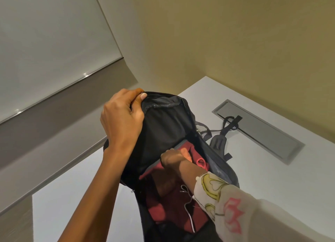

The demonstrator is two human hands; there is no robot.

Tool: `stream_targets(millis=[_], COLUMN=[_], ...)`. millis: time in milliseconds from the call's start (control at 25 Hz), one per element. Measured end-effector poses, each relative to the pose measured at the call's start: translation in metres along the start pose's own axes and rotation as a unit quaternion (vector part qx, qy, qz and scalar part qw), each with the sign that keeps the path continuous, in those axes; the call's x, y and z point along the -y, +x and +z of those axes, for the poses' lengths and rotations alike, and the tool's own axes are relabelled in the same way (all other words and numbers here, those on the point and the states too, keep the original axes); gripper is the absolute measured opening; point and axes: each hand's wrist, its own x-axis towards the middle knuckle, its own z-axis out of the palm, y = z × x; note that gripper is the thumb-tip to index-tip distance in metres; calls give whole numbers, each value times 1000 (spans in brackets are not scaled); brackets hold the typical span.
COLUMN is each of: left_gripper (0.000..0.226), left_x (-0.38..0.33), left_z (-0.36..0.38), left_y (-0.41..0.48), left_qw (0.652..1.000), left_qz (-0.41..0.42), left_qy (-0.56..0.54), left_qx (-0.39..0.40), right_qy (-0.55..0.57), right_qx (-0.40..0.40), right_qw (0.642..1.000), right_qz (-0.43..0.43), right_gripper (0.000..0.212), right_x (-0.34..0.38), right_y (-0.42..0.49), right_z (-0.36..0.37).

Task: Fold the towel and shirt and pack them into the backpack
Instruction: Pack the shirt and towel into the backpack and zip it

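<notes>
A smooth olive wall (235, 33) rises behind a flat white table (272, 160). A black backpack (163, 129) of thin, slightly shiny woven fabric lies on the table, unzipped wide, its rounded top flap lifted. Below the left hand (123, 118), inside the main pocket, sits a soft, matte red cloth (168, 205), bunched in loose folds; whether it is the towel or the shirt cannot be told. Beyond the right hand (174, 158), up and to its right, a long rectangular brushed-metal hatch (257, 129) is set flush in the table, and a padded dark strap (217, 143) trails toward it.

The left hand reaches forward on a bare, extended arm and pinches the flap's zippered edge between thumb and curled fingers, holding it up. The right hand is sunk into the pack, knuckles up, on the red cloth by a grey-edged inner pocket; its fingers are hidden, so its grip cannot be told. Its loose cream sleeve (226, 205) carries yellow and pink prints. A thin white cord (188, 212) hangs just beside that wrist.
</notes>
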Motion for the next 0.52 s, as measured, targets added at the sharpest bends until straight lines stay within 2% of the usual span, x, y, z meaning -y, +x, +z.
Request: stream_targets(millis=[80, 280, 440, 520], left_gripper=[17, 17, 17, 18], left_x=[2, 6, 4, 2], left_z=[-2, 0, 1, 0], left_y=[-1, 1, -5, -8], left_qw=[1000, 1000, 999, 998], left_qz=[11, 21, 25, 36], left_qy=[4, -8, -38, -42], left_qx=[4, 10, 17, 30], right_qy=[22, 86, 109, 112], right_qx=[-28, 5, -69, -106], right_qw=[999, 996, 990, 986], right_qz=[19, 16, 50, 56], right_gripper=[38, 37, 32, 21], right_x=[-6, -12, -8, 0], right_y=[-1, 17, 23, 26], right_z=[7, 14, 30, 34])
